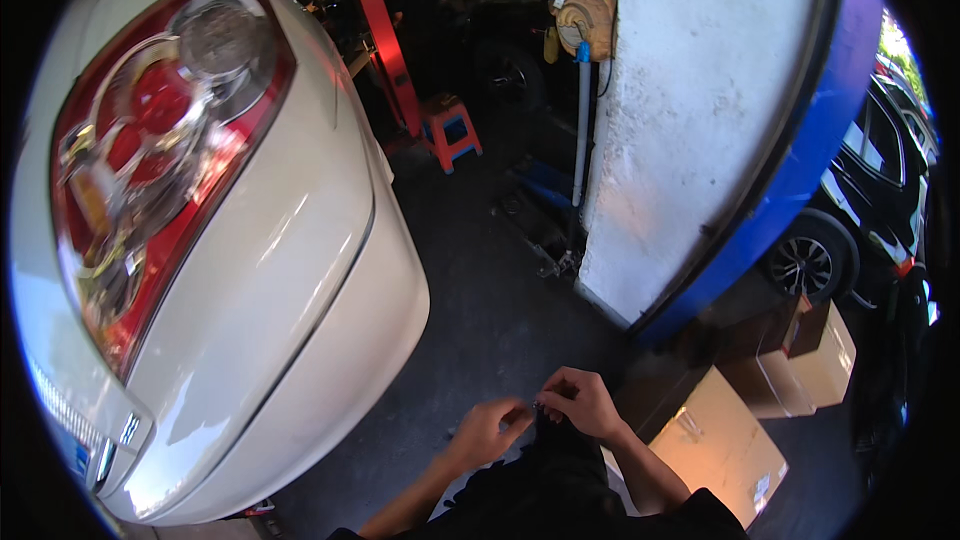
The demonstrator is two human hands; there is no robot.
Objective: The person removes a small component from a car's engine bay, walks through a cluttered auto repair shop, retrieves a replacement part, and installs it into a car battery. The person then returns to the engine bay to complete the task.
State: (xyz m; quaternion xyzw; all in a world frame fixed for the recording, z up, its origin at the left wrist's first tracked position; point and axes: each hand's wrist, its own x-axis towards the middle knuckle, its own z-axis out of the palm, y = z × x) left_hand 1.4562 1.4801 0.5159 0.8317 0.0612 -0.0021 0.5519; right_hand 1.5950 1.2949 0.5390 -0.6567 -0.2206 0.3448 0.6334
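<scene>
Low in the middle, my two hands come close together in front of my dark clothing. My left hand (490,432) has thumb and fingers pinched, a little blurred at the tips; whatever they grip, if anything, is too small to name. Beside it my right hand (582,403) is bent inward, its thumb and forefinger pressed together. At those fingertips shows a tiny dark item, and its kind cannot be made out. On the left stands a white car (320,230), apart from both hands, with a large red and clear tail light (160,100).
Cardboard boxes (725,440) stand on the floor to my right. A white wall (690,130) with a blue edge (800,170) rises behind them. Ahead are a red lift post (385,50), a red stool (452,130) and a floor jack (545,210). A black car (850,190) is parked at right.
</scene>
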